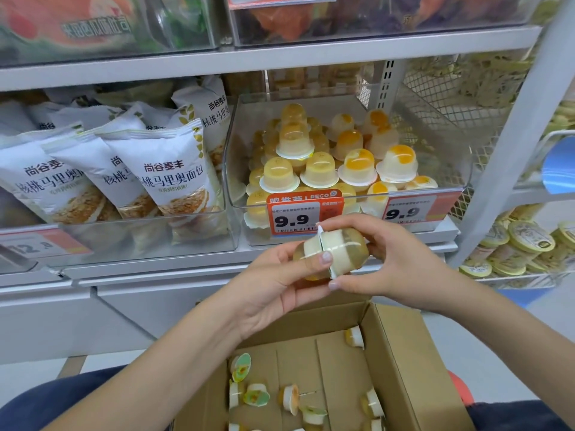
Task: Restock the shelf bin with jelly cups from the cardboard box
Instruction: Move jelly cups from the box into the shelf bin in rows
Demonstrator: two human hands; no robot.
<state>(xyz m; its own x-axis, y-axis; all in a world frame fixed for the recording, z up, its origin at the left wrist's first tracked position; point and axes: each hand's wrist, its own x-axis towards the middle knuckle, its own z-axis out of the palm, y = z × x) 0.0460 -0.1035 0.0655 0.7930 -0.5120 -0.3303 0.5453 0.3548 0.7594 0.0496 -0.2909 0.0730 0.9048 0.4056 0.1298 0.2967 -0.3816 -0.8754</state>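
Observation:
Two jelly cups sit lid to lid between my hands, just below the front of the clear shelf bin (351,206). My left hand (280,284) grips the left jelly cup (312,255); my right hand (392,259) grips the right jelly cup (345,250). The bin holds several stacked jelly cups (329,157), yellow ones on the left and white-and-orange ones on the right. Under my forearms the open cardboard box (401,362) rests on my lap, with several loose cups (291,396) lying on its bottom.
A neighbouring clear bin holds white bread bags (161,178) to the left. Orange 9.9 price tags (295,214) clip to the jelly bin's front. A wire basket of round yellow tubs (522,244) stands at the right, and a shelf board (249,60) runs above.

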